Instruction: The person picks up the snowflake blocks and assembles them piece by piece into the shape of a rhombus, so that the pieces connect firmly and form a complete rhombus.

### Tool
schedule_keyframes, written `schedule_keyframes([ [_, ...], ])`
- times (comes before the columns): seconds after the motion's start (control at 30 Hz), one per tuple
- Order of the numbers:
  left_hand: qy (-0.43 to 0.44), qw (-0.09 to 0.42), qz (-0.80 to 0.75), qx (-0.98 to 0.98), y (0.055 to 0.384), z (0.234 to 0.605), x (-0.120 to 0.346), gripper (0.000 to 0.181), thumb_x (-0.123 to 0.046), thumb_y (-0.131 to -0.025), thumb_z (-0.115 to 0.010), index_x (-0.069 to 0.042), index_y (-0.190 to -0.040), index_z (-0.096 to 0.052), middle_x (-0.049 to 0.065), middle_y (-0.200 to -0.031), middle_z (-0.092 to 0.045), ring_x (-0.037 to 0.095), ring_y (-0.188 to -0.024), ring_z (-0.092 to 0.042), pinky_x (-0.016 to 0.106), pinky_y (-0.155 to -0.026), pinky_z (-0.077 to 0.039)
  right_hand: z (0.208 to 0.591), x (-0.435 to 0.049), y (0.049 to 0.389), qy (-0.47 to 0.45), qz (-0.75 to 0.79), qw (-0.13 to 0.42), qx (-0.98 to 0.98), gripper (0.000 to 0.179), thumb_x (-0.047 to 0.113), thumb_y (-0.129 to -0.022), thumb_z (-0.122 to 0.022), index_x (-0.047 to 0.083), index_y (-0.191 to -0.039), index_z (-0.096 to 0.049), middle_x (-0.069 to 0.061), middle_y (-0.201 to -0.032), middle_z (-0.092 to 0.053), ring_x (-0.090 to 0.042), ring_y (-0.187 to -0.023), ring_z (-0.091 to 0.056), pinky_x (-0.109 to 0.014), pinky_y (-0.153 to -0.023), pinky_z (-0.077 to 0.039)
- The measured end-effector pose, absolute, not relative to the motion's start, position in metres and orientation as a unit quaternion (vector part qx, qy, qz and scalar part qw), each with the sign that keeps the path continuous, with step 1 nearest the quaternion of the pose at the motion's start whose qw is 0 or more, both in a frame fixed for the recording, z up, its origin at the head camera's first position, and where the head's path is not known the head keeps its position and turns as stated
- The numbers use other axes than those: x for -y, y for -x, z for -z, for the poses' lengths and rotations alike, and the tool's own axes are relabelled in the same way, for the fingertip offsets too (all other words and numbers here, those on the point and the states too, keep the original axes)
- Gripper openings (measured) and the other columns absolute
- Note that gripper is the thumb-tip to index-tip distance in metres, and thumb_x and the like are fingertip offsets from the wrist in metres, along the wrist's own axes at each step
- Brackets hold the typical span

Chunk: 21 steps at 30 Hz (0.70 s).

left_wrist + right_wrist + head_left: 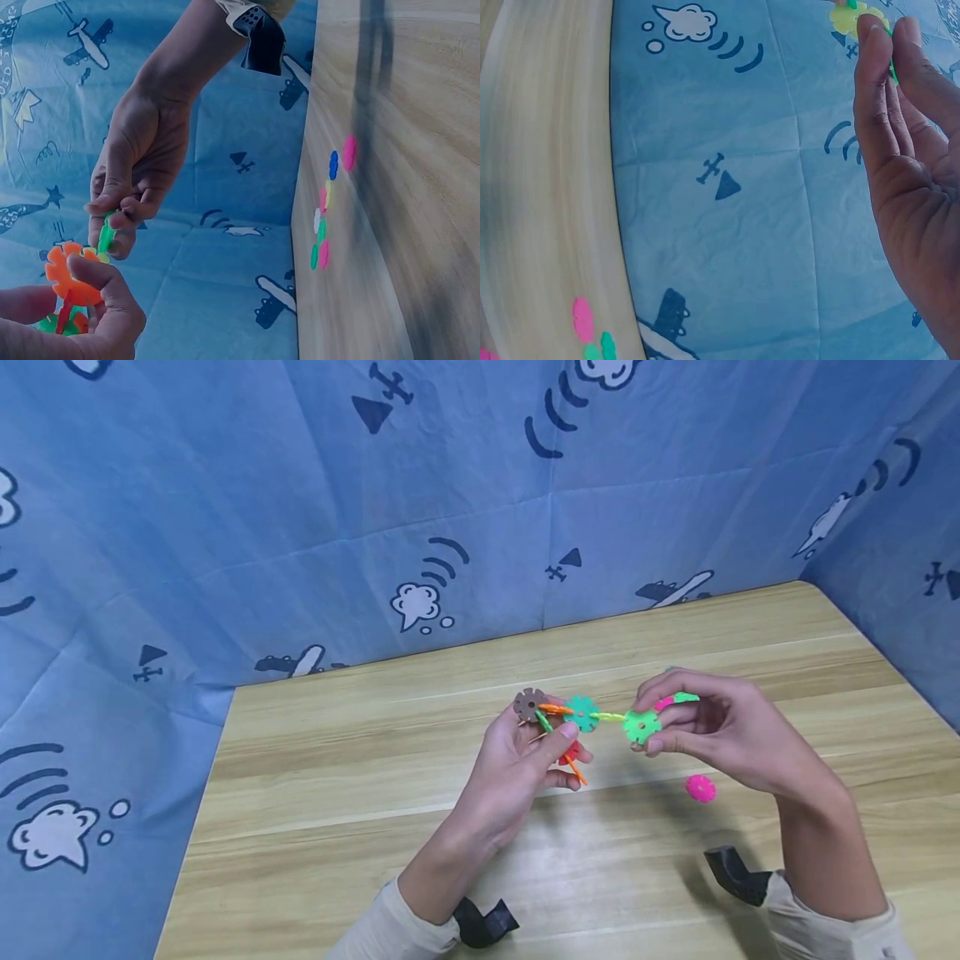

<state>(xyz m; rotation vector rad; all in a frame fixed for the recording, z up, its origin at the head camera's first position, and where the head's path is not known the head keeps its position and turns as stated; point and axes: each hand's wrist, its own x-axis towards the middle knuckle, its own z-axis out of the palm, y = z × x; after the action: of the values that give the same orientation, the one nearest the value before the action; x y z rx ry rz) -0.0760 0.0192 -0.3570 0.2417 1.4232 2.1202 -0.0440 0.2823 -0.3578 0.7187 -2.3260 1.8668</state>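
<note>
- Far L: bare wood tabletop (315,777), blue cloth (337,568) up behind it.
- Brown disc (530,704) sits at L end of the disc chain (582,703), which I've got up off the table, btwn my hands.
- My L hand (517,764): thumb & fingers clamped on the chain; can't tell exactly which disc takes the pinch.
- Just R of brown: orange disc (556,709) edge-on, then teal disc (587,720); red disc (570,753) hangs below, partly behind my thumb.
- Next R, yellow disc (609,717), edge-on, runs from teal to green disc (642,727).
- My R hand (723,727): thumb & fingertips pinched on green, at chain's R end. Yellow & green look touching; can't tell if slots are fully seated.
- Step in hand, I'd judge: joining green onto yellow, slot to slot.
- Next move prob. calls for: L steady, R lining up slots & pushing gently, w/o twisting other joints loose.
- R, on table: loose pink disc (701,788), near my R hand; more loose ones beyond, incl. blue disc (334,165).
</note>
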Motion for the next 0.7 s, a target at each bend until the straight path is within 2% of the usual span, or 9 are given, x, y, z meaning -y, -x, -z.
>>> schedule_keyframes([
  [0.13,-0.093,0.286,-0.784,-0.543,0.074,0.356,-0.018,0.021,-0.002,-0.106,-0.064,-0.004,-0.126,-0.056,0.023,-0.122,-0.072,0.013,-0.081,-0.07,0.025,-0.065,-0.06,0.358,-0.283,0.041,-0.237,-0.613,0.04,0.752,0.046,-0.028,-0.079,-0.076,-0.001,-0.116,-0.072,-0.007,-0.122,-0.066,-0.011,-0.095,-0.081,-0.028,-0.078,-0.068],
  [0.33,-0.099,0.286,-0.779,-0.549,0.072,0.358,-0.016,0.023,-0.002,-0.106,-0.063,-0.003,-0.128,-0.055,0.018,-0.117,-0.073,0.013,-0.08,-0.07,0.026,-0.066,-0.061,0.361,-0.281,0.039,-0.258,-0.625,0.044,0.735,0.045,-0.03,-0.08,-0.075,-0.005,-0.117,-0.071,-0.008,-0.123,-0.067,-0.013,-0.096,-0.081,-0.029,-0.078,-0.068],
  [0.7,-0.112,0.286,-0.771,-0.557,0.067,0.361,-0.013,0.019,-0.003,-0.107,-0.061,-0.002,-0.126,-0.057,0.03,-0.126,-0.073,0.012,-0.074,-0.069,0.026,-0.065,-0.061,0.363,-0.274,0.031,-0.241,-0.635,0.07,0.731,0.041,-0.026,-0.081,-0.077,-0.003,-0.115,-0.075,-0.007,-0.121,-0.071,-0.011,-0.093,-0.081,-0.026,-0.08,-0.067],
])
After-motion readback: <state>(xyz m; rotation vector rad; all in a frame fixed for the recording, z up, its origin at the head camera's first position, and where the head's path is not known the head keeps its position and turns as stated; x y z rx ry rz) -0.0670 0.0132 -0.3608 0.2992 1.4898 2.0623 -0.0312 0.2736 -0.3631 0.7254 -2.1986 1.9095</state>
